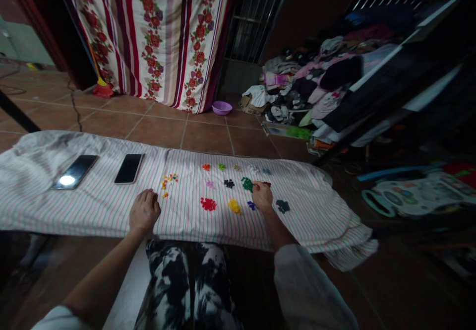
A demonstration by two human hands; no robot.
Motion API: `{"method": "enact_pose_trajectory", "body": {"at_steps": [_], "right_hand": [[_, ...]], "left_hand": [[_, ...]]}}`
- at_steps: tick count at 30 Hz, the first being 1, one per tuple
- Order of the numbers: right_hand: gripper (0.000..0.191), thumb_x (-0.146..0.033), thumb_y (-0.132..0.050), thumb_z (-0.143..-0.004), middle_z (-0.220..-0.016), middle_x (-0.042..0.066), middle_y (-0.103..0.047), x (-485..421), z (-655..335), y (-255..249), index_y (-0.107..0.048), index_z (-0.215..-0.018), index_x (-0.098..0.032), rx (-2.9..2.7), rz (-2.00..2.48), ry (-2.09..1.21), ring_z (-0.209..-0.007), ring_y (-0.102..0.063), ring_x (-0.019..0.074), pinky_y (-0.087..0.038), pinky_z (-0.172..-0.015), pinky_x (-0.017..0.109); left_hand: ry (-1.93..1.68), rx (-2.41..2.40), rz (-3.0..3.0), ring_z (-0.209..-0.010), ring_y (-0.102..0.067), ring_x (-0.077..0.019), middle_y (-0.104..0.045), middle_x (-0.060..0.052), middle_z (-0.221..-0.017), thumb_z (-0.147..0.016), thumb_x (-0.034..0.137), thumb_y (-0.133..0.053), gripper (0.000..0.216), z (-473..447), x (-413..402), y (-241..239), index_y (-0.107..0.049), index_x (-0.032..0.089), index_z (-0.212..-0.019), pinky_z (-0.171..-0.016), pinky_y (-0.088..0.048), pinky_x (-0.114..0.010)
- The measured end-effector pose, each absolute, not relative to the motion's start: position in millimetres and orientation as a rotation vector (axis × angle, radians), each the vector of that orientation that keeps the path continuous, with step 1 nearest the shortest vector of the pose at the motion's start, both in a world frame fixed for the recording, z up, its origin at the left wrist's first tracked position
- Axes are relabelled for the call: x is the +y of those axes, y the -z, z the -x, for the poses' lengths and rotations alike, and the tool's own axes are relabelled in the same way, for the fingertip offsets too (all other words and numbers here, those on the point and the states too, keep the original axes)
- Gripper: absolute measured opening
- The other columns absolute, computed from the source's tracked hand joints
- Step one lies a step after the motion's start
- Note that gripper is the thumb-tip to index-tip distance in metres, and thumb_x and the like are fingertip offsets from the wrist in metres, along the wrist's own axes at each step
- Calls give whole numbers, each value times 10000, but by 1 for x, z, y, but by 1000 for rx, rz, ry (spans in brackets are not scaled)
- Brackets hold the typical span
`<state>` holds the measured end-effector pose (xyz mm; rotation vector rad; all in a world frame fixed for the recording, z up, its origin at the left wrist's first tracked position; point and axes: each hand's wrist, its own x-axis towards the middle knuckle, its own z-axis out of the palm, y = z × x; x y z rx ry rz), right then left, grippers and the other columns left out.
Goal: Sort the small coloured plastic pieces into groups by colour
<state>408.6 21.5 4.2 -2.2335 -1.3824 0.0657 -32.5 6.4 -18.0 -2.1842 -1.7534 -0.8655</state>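
Note:
Small coloured pieces lie in piles on a striped cloth [189, 221]. Over the green pile [247, 183] is my right hand [262, 196], thumb and forefinger pinched at its right edge; anything between them is too small to see. Brown pieces [267, 184] show partly behind that hand. My left hand [145, 211] rests with curled fingers left of a loose mixed group of pieces [167, 186], and its palm is hidden. Other piles are red [208, 204], yellow [234, 206], purple [251, 205], dark grey [283, 206], black [229, 183] and pink [210, 184].
Two phones [128, 168] [76, 172] lie on the cloth to the left. Along the far edge are orange [206, 167], lime [221, 167] and white [253, 168] piles. Beyond, a purple basin [222, 107] stands on tiles near a floral curtain [148, 37] and heaped clothes [308, 82].

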Motion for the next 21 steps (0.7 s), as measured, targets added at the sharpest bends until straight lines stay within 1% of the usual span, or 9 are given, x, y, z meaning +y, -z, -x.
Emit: {"method": "enact_pose_trajectory", "body": {"at_steps": [7,11,15,18,21], "right_hand": [[365,-157,-440,-812,-1020,79,-707,26,-416,2,-720,-1043,-190,-1318,2294,-205,-925,-633,207,-456,-841,287],[352,-178,-451,-810,-1019,69,-716,26,-422,5,-726,-1027,-212,-1277,2233,-237,-961,-642,201,-460,-881,286],[345,-194,-470,-788,-1046,80,-714,26,-430,9,-714,-1032,-201,-1214,2139,-339,-1019,-638,205,-457,-939,328],[352,-189,-495,-752,-1045,82,-715,26,-437,13,-700,-1037,-192,-1144,2045,-465,-1008,-653,191,-476,-926,314],[373,-177,-508,-704,-1009,89,-722,24,-444,16,-691,-1030,-175,-1098,1982,-545,-957,-675,188,-514,-860,291]], "left_hand": [[912,-1770,2204,-1046,-546,-273,-621,-156,-1047,-774,151,-439,185,32,5,16,-573,161,-901,-951,-448,-416],[906,-1759,2197,-1034,-548,-271,-622,-156,-1041,-777,149,-434,181,32,6,16,-569,160,-897,-943,-453,-410],[893,-1753,2195,-1029,-542,-273,-621,-162,-1048,-788,161,-425,173,33,6,17,-562,159,-893,-938,-455,-408],[900,-1762,2205,-1032,-541,-276,-618,-161,-1059,-787,170,-424,182,33,6,17,-559,162,-910,-931,-453,-419],[903,-1786,2205,-1032,-544,-279,-617,-152,-1065,-779,172,-433,195,33,5,17,-559,169,-927,-925,-451,-433]]}}
